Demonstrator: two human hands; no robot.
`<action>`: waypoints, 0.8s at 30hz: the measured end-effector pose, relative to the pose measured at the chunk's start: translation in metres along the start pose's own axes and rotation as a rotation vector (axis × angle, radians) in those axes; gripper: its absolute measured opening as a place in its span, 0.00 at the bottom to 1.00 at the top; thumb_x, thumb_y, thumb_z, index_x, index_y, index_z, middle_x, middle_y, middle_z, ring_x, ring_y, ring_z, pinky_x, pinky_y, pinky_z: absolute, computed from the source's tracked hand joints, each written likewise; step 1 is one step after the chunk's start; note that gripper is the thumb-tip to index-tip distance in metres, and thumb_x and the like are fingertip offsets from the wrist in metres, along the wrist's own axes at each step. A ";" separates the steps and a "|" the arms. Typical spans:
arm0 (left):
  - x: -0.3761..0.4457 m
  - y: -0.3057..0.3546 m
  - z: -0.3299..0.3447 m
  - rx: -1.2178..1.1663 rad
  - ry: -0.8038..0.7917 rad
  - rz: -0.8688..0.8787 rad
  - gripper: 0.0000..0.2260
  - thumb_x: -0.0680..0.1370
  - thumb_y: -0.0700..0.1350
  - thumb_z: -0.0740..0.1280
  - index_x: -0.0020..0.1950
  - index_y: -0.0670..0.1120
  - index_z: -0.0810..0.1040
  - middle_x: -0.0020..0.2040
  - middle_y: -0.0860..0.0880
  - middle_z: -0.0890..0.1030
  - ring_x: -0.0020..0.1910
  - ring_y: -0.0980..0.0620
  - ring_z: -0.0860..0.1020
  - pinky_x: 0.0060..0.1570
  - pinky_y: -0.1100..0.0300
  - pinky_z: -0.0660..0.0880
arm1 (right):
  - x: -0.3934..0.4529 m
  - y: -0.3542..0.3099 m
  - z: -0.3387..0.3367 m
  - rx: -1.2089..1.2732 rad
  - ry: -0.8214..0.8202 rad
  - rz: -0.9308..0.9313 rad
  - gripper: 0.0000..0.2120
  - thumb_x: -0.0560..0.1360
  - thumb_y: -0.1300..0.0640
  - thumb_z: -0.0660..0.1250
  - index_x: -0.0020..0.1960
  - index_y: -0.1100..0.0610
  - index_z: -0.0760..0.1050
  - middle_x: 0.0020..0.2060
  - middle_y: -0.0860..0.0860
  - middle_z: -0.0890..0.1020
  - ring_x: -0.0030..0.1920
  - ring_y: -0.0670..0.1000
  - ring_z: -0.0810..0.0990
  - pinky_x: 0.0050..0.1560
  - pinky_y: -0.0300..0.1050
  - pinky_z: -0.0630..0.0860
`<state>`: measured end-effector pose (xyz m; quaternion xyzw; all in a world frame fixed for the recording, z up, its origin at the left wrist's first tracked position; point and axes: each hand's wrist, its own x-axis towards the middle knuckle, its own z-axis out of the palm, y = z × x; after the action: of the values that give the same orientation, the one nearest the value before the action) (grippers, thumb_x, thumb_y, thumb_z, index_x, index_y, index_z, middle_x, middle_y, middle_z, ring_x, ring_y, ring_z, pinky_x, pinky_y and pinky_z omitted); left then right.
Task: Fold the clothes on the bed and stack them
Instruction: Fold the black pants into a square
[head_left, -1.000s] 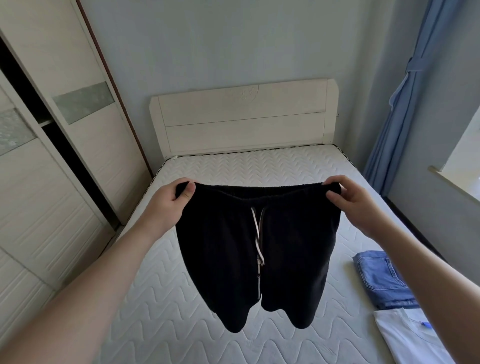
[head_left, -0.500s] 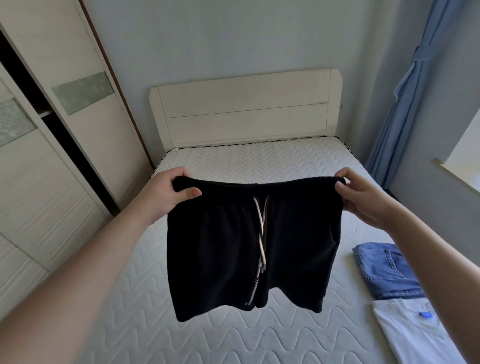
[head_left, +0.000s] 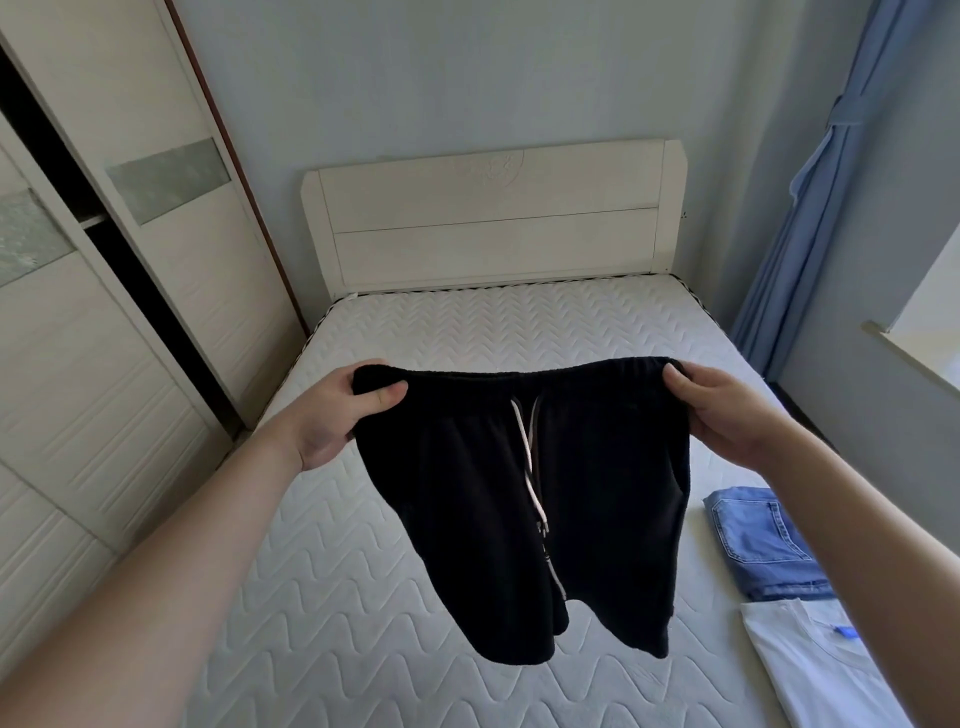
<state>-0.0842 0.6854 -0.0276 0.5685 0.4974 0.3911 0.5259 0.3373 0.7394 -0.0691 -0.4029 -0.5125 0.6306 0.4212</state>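
Taking the bed (head_left: 363, 597) as the landmark: nearest, at its near right corner, a white T-shirt (head_left: 810, 670) lies folded flat on the mattress; just beyond it, touching or nearly so, a pair of blue jeans (head_left: 758, 540) lies folded too; these two look finished, though they sit side by side, not stacked. Above the middle of the bed the black shorts (head_left: 524, 499) hang in the air, clear of the mattress, unfolded, legs dangling and the white drawstring (head_left: 530, 467) loose down the front; the left hand (head_left: 337, 415) pinches the left end of the waistband, thumb over the cloth; the right hand (head_left: 727, 410) pinches the right end; the hands are well apart and the band is stretched between them. Beyond, the far half of the bed runs up to the headboard (head_left: 493, 213). By my reckoning two garments are done; the shorts remain to be folded, then all three piled.
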 end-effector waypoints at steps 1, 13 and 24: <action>-0.001 -0.002 0.001 -0.046 0.002 -0.020 0.10 0.74 0.48 0.72 0.52 0.44 0.83 0.52 0.44 0.84 0.53 0.47 0.82 0.50 0.60 0.80 | -0.001 0.000 0.000 -0.003 0.009 0.012 0.16 0.84 0.55 0.55 0.62 0.62 0.76 0.55 0.59 0.84 0.54 0.54 0.84 0.47 0.42 0.81; -0.002 0.011 0.057 -0.555 0.385 -0.211 0.21 0.65 0.48 0.79 0.54 0.41 0.84 0.50 0.42 0.85 0.48 0.45 0.85 0.38 0.53 0.81 | -0.006 0.010 0.038 0.310 0.249 0.186 0.16 0.81 0.52 0.62 0.58 0.63 0.80 0.52 0.60 0.85 0.51 0.56 0.85 0.43 0.47 0.82; -0.013 0.020 0.124 -0.154 0.617 0.090 0.09 0.74 0.54 0.73 0.42 0.49 0.84 0.40 0.51 0.86 0.42 0.52 0.85 0.48 0.50 0.82 | -0.028 -0.003 0.142 0.040 0.283 -0.091 0.09 0.81 0.50 0.64 0.54 0.54 0.78 0.47 0.53 0.85 0.47 0.50 0.85 0.47 0.46 0.82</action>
<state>0.0364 0.6476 -0.0240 0.4032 0.5766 0.6043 0.3739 0.2128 0.6699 -0.0431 -0.4556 -0.4532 0.5578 0.5252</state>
